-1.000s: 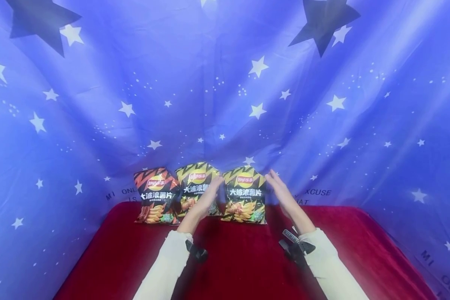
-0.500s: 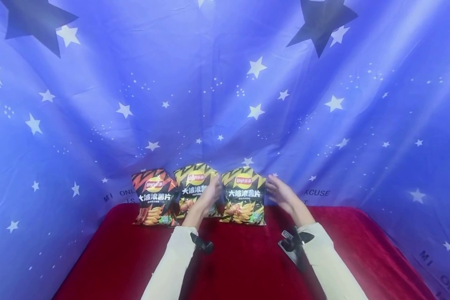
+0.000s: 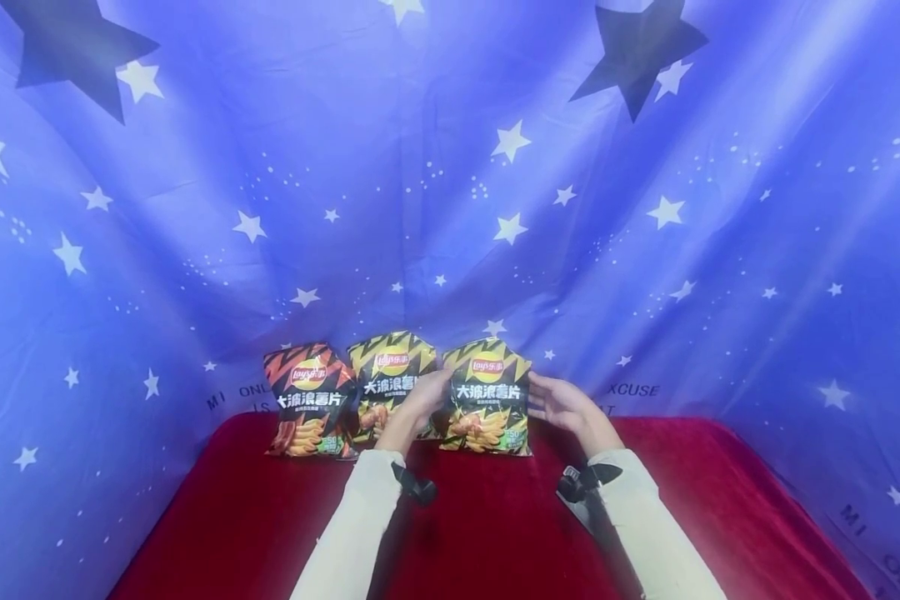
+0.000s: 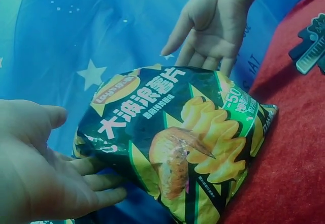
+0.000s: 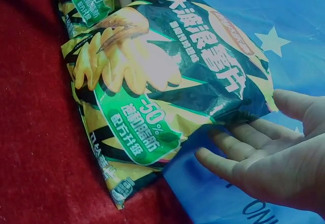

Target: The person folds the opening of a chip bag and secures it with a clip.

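A black and yellow chip bag stands upright on the red cloth, with a hand at each side. My left hand is at its left edge; in the left wrist view the fingers reach behind the bag and the thumb stands away from it. On the other side is my right hand, palm turned toward the bag. In the right wrist view its fingertips lie at and partly behind the bag's edge, thumb spread. A second yellow chip bag is partly hidden behind my left hand.
A black and red chip bag stands at the left end of the row. Red velvet cloth covers the table. Close behind the bags hangs a blue curtain with stars. A dark device is strapped at each wrist.
Both hands have come lower beside the right-hand yellow bag and their fingers have moved in behind its edges. The right palm has turned more upward. The bags keep their places on the table.
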Demonstrator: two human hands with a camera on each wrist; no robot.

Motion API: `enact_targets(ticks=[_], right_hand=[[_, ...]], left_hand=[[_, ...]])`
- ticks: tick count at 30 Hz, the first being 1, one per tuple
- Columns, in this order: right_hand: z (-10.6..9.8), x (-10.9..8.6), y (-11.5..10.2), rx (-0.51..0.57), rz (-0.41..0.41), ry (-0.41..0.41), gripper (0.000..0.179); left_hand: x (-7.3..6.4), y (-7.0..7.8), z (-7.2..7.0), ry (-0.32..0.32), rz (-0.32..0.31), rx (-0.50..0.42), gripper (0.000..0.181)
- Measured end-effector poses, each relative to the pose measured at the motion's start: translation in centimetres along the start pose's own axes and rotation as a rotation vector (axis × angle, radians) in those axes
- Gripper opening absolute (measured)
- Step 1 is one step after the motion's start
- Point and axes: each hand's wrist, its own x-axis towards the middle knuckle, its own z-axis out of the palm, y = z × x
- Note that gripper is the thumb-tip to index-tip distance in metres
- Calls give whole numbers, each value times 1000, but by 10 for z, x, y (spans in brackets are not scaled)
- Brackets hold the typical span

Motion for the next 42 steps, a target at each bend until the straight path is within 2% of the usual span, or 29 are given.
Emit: enact_targets(ticks=[3,7,12,17,21,27,31,36,42], right_hand=[[5,-2,1,26,11,-17,23],[10,-4,0,51,13,-34,24],[12,-7,-1,82,17,-34,25],[15,-8,-6,89,9,-24,18],[20,-9,-13,70,-11,-27,17],[32,-19,-29,-9,-62,-39,19],[43,-29,-38,-28,-84,-28,16],[60,-42,-44,-78,-118,10,12],[78,-51,-43,-121,-158,23,13]], left_hand=[[1,-5,0,8,12,9,62],[0,-9,0,24,33,-26,65],[-2,-10,0,28,48,-53,64],[-6,-7,-3,31,80,-56,63],[-15,1,-9,29,104,-54,63],[-34,21,-24,-23,144,-37,65],[-45,33,-35,-49,169,-36,67],[-60,41,-49,-60,191,-27,67],[-74,49,-67,-105,168,-40,69]])
